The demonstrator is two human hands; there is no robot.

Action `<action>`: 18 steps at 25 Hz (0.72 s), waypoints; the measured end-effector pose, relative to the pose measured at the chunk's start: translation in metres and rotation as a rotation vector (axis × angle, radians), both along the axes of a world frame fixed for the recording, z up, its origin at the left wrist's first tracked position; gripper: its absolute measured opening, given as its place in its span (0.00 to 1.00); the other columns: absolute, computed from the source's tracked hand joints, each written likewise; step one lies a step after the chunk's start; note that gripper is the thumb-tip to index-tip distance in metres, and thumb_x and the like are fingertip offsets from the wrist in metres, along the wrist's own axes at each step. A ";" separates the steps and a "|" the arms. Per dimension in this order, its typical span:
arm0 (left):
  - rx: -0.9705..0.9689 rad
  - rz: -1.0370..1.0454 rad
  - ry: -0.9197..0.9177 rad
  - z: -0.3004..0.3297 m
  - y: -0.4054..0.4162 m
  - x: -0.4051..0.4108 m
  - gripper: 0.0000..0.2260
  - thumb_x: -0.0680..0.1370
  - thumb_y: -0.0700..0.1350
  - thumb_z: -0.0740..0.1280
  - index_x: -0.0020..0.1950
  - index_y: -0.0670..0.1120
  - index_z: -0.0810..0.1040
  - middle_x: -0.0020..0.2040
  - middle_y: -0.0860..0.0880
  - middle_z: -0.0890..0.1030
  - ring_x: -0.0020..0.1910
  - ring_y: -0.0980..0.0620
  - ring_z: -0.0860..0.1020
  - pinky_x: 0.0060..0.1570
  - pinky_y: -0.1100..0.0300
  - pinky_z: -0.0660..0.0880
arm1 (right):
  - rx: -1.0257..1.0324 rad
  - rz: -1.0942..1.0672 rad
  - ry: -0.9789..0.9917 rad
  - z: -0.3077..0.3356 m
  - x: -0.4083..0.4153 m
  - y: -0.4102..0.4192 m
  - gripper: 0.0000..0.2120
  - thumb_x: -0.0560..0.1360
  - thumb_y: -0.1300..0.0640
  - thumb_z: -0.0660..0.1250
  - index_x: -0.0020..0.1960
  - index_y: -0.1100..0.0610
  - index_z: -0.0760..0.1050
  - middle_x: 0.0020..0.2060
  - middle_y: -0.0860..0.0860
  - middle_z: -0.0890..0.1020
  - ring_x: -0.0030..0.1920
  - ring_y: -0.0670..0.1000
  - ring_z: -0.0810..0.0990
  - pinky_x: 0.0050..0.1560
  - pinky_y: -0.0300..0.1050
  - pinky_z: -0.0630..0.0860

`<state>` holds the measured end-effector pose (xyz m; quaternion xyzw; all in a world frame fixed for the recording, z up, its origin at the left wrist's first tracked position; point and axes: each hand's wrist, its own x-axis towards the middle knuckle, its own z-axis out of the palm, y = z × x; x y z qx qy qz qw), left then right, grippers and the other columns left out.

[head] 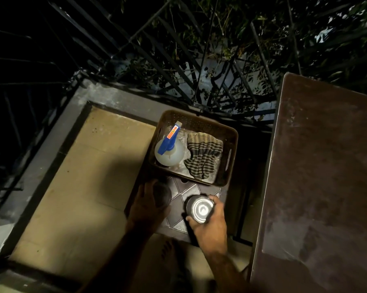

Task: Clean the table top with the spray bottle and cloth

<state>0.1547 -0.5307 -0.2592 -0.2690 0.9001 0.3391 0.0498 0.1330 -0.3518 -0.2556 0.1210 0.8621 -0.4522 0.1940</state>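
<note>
A spray bottle [169,149] with a clear rounded body and a blue trigger head bearing an orange label is standing at the centre of the frame, and just right of it a crumpled striped cloth [203,156], dark and tan, is lying in a loose heap. The brown table top [324,176] is filling the right side of the frame, looking dusty and smeared.

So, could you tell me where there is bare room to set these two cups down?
The big brown table top on the right is bare. The small stool is crowded: the basket with spray bottle and cloth fills its far half, and both hands with cups occupy the near half.
</note>
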 end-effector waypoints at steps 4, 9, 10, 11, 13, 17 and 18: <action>0.031 -0.055 -0.049 0.006 -0.009 -0.002 0.46 0.62 0.60 0.79 0.76 0.46 0.67 0.71 0.43 0.74 0.66 0.41 0.75 0.60 0.46 0.78 | 0.046 0.063 0.047 0.012 -0.003 0.001 0.40 0.61 0.48 0.82 0.66 0.43 0.64 0.62 0.44 0.70 0.64 0.47 0.72 0.66 0.46 0.72; -0.004 -0.075 0.079 0.034 -0.016 -0.022 0.44 0.66 0.67 0.66 0.76 0.44 0.69 0.69 0.45 0.77 0.65 0.44 0.77 0.60 0.51 0.77 | 0.190 0.084 0.474 0.044 -0.023 -0.005 0.26 0.71 0.38 0.67 0.61 0.55 0.72 0.55 0.45 0.72 0.58 0.45 0.69 0.58 0.41 0.70; -0.038 -0.081 0.121 0.040 -0.019 -0.030 0.42 0.67 0.66 0.66 0.75 0.42 0.70 0.67 0.44 0.78 0.63 0.43 0.78 0.59 0.50 0.77 | 0.199 0.072 0.522 0.049 -0.033 -0.008 0.23 0.73 0.40 0.65 0.60 0.55 0.73 0.55 0.47 0.73 0.58 0.45 0.69 0.59 0.39 0.69; -0.090 -0.084 0.171 0.044 -0.024 -0.036 0.39 0.68 0.64 0.65 0.73 0.41 0.72 0.64 0.43 0.80 0.61 0.42 0.79 0.58 0.50 0.77 | 0.206 0.062 0.558 0.053 -0.045 -0.012 0.21 0.74 0.42 0.64 0.60 0.55 0.74 0.54 0.48 0.74 0.57 0.44 0.68 0.59 0.36 0.67; -0.204 -0.047 0.231 0.051 -0.035 -0.052 0.34 0.69 0.62 0.65 0.68 0.41 0.74 0.57 0.42 0.81 0.55 0.40 0.80 0.54 0.48 0.77 | 0.222 0.059 0.600 0.058 -0.073 -0.017 0.17 0.76 0.46 0.64 0.60 0.55 0.74 0.54 0.50 0.74 0.57 0.44 0.68 0.59 0.33 0.65; -0.248 -0.097 0.392 0.048 -0.045 -0.080 0.31 0.72 0.59 0.66 0.66 0.38 0.72 0.57 0.37 0.80 0.52 0.38 0.79 0.50 0.46 0.79 | 0.268 0.130 0.559 0.053 -0.122 -0.025 0.17 0.76 0.53 0.67 0.63 0.54 0.72 0.57 0.50 0.74 0.59 0.48 0.70 0.62 0.49 0.73; -0.248 -0.139 0.425 0.045 -0.047 -0.087 0.31 0.71 0.58 0.66 0.66 0.38 0.72 0.58 0.37 0.79 0.53 0.38 0.79 0.51 0.45 0.80 | 0.273 0.164 0.510 0.048 -0.132 -0.028 0.19 0.76 0.53 0.67 0.65 0.54 0.71 0.59 0.50 0.74 0.62 0.49 0.69 0.64 0.51 0.72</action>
